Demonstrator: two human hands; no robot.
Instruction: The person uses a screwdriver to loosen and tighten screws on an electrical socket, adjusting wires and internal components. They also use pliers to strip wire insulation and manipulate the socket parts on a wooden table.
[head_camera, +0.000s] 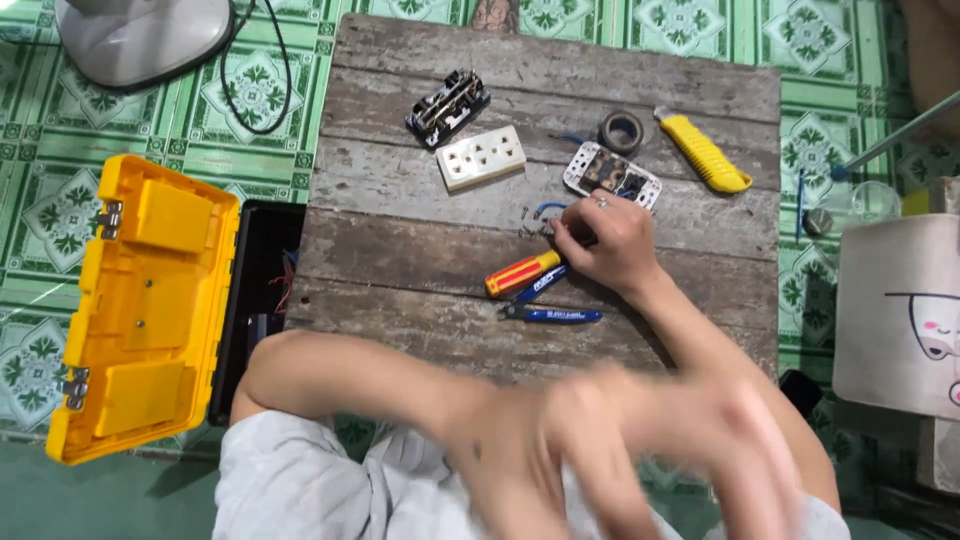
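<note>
My right hand (610, 242) rests on the worn wooden table (420, 200), fingers curled down, with fingertips at some small metal parts and a short blue wire (540, 215). A screwdriver with a red and yellow handle (522, 272) lies with its shaft under this hand. I cannot tell whether the hand grips anything. Blue-handled cutting pliers (552, 312) lie just below it. My left hand (640, 450) is close to the camera and blurred, with its fingers apart and nothing seen in it.
On the table lie a white socket strip cover (481, 157), its dark inner part (447, 107), an opened white socket (612, 174), a roll of black tape (621, 131) and a yellow utility knife (704, 152). An open yellow toolbox (145, 305) sits left on the green tiled floor.
</note>
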